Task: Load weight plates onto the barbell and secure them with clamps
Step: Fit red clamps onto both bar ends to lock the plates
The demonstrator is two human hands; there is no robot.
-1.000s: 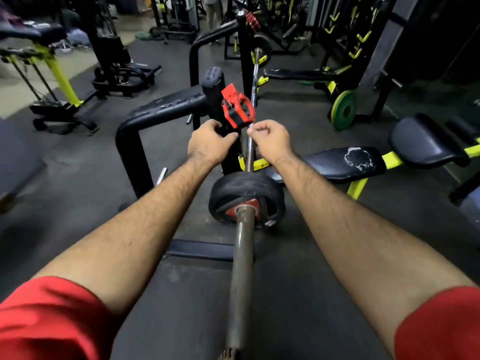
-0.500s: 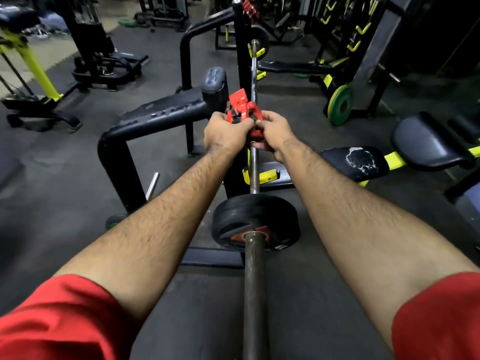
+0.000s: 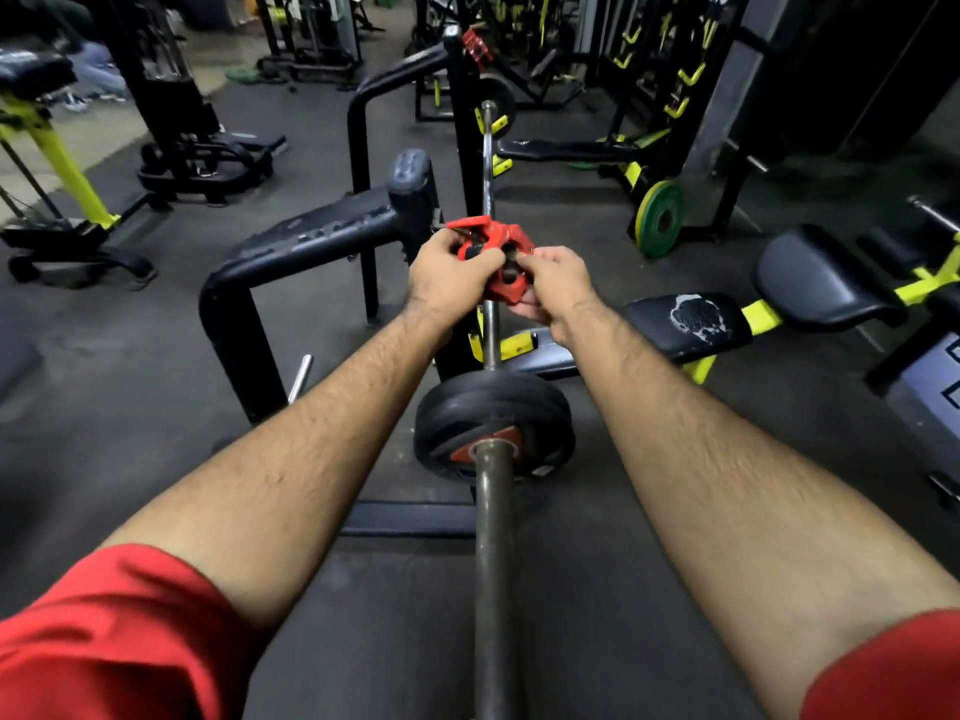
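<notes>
Dim gym with a dark rubber floor (image 3: 130, 407)

Black-and-yellow machines (image 3: 62, 163) stand at left, padded benches (image 3: 826, 283) at right, racks (image 3: 675, 85) behind.

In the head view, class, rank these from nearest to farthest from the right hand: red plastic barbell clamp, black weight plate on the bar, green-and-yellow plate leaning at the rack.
1. Red plastic barbell clamp, held in the right hand.
2. Black weight plate, below, nearer the camera.
3. Green-and-yellow plate, far right.

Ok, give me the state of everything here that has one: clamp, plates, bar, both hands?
red clamp: off the bar, held in both hands
black weight plates: loaded on the barbell sleeve
barbell: no clamp on this near end
left hand: grips the clamp
right hand: pinches the clamp
</notes>
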